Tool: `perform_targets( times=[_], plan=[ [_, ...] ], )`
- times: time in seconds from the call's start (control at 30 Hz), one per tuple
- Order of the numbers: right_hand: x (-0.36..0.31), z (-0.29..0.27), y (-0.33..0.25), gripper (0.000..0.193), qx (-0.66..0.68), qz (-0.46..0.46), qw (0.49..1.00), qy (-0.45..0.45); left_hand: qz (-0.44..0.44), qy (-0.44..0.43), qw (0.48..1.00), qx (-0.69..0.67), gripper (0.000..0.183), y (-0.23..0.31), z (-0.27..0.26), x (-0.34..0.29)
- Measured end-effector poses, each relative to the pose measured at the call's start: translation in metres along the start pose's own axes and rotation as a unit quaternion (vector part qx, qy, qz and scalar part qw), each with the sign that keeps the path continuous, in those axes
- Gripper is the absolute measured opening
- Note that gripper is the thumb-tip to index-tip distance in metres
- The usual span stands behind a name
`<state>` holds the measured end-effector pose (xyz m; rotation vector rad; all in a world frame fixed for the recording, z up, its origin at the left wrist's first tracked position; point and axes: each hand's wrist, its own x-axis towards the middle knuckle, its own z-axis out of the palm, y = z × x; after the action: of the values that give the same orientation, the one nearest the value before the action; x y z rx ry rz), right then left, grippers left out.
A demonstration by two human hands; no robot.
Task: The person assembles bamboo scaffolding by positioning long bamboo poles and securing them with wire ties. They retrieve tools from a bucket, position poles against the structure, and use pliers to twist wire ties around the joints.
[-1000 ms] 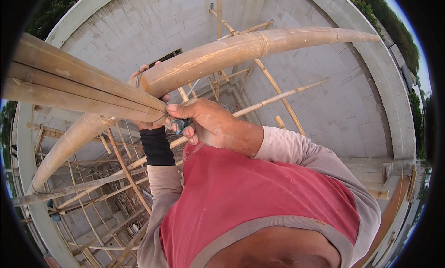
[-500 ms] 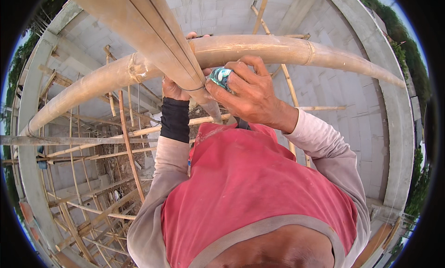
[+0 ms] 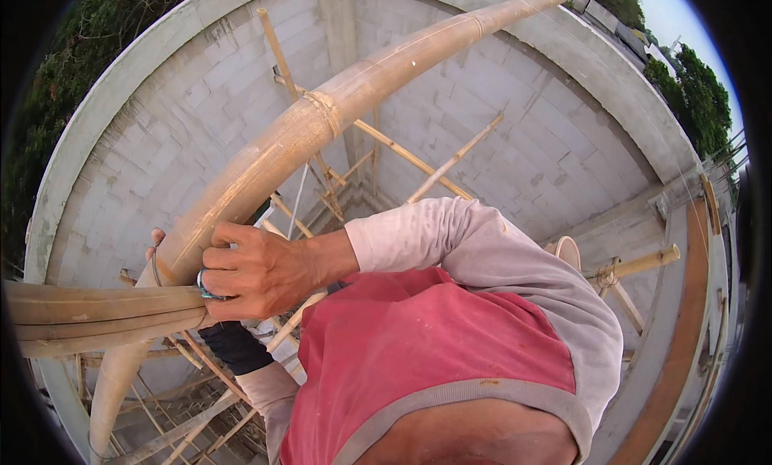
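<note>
A thick bamboo pole slants from the far right down to the lower left. It crosses a second bamboo pole with a dark split, coming in from the left edge. By the crossing, a thin wire loops at the thick pole. My right hand is closed against the joint, with a turquoise patterned thing at its fingers; what they pinch is hidden. My left hand wraps the thick pole from behind; only fingertips show, and its black wristband appears below.
Thinner bamboo scaffold poles cross below and beyond my arms. A grey block wall with a concrete beam along its top surrounds the spot. To the right are a lashed bamboo end and a brown plank.
My view has swung, so the poles and my hands now appear farther left and the thick pole looks steeper. My right hand stays at the crossing, its fingers more tucked in.
</note>
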<state>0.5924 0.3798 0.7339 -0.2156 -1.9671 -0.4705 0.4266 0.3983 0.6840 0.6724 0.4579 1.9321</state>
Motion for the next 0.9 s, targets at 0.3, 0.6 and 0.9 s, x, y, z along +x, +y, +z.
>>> perform_targets(
  times=[0.3,0.6,0.9],
  plan=[
    [-0.007,0.005,-0.045,0.023,0.220,0.378,0.899,-0.022,0.224,-0.219,0.873,0.375,0.086,0.002,-0.048,0.018],
    [0.000,-0.001,-0.046,0.025,0.132,0.279,0.951,-0.035,-0.173,-0.119,0.940,0.269,0.063,0.032,-0.065,0.034],
    [-0.005,-0.058,-0.010,0.036,0.186,0.425,0.885,0.025,-0.038,-0.138,0.988,0.051,0.057,-0.006,-0.134,0.019]
  ],
)
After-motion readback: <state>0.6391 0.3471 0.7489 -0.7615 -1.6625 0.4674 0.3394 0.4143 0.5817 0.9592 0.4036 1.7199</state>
